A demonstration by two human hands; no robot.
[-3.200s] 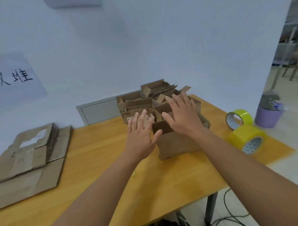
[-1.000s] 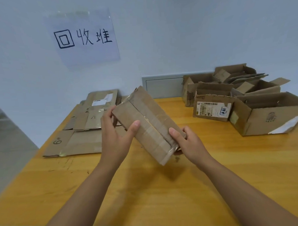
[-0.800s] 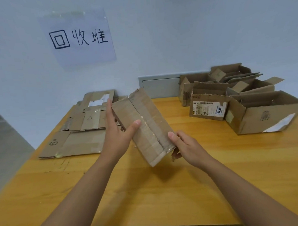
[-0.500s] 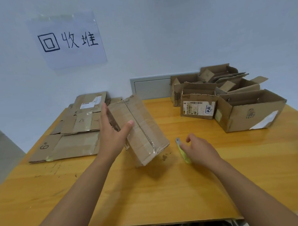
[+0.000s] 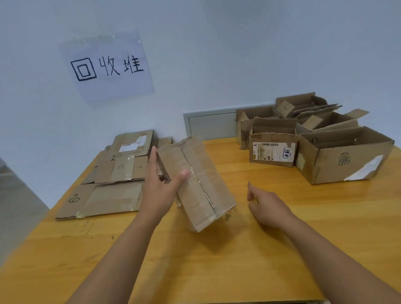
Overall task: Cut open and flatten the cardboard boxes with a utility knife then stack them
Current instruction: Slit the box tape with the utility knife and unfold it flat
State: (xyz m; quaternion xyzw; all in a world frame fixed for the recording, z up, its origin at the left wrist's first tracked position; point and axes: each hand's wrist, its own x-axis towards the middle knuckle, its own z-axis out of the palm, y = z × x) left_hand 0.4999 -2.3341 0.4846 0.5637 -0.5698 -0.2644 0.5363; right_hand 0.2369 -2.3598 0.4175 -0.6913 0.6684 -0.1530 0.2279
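the left hand [image 5: 159,194] grips the taped box [image 5: 196,181] mid-counter, tilted on its near end so the seam faces up for cutting. right hand [image 5: 266,205] rests beside it, fingers loosely curled, knife unseen.

The left hand [image 5: 160,192] grips a taped cardboard box [image 5: 196,181] tilted on the wooden table [image 5: 221,260], thumb across its top face, fingers along its left side. Just right of the box, the right hand [image 5: 267,206] hovers low over the table, fingers curled; whether it holds anything I can't tell. Left of the box lies a stack of flattened cardboard [image 5: 111,177]. Well to the box's right sit several open boxes [image 5: 340,156]. Above, a handwritten paper sign [image 5: 108,66] is taped to the wall.
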